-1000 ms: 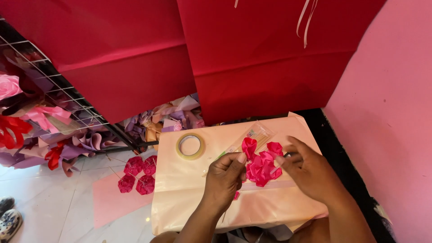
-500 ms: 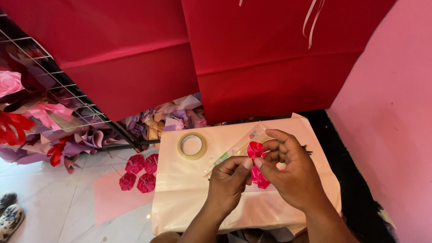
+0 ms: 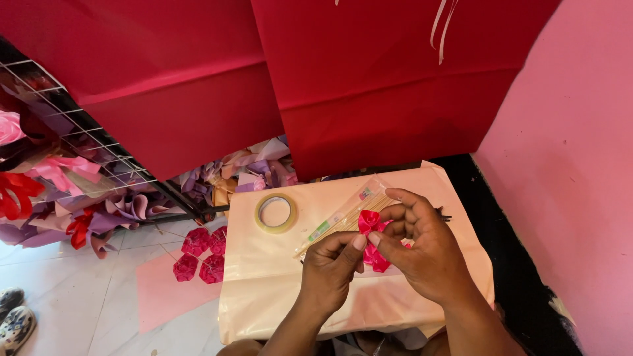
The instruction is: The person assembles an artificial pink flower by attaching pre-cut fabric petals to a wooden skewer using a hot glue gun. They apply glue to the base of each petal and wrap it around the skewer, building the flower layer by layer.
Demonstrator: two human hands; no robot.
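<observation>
My left hand (image 3: pixel 333 267) and my right hand (image 3: pixel 422 254) meet over a peach-covered low table (image 3: pixel 264 290). Between their fingertips they pinch a bright pink ribbon flower (image 3: pixel 369 224); more pink ribbon (image 3: pixel 377 258) hangs under my right palm. Just behind the hands lies a clear packet of thin wooden sticks (image 3: pixel 343 214). A roll of clear tape (image 3: pixel 276 213) rests on the table to the left of it.
Several pink ribbon roses (image 3: pixel 201 254) lie on a pink sheet (image 3: pixel 165 293) on the white tiled floor. Red paper sheets (image 3: pixel 369 86) hang behind. A wire rack (image 3: pixel 86 158) with ribbon bows stands left, a pink wall (image 3: pixel 567 165) right. Shoes (image 3: pixel 13 316) lie at the bottom left.
My right hand has moved in over the pink ribbon flowers and now covers most of them. Both hands have closed together on one flower and lifted it slightly.
</observation>
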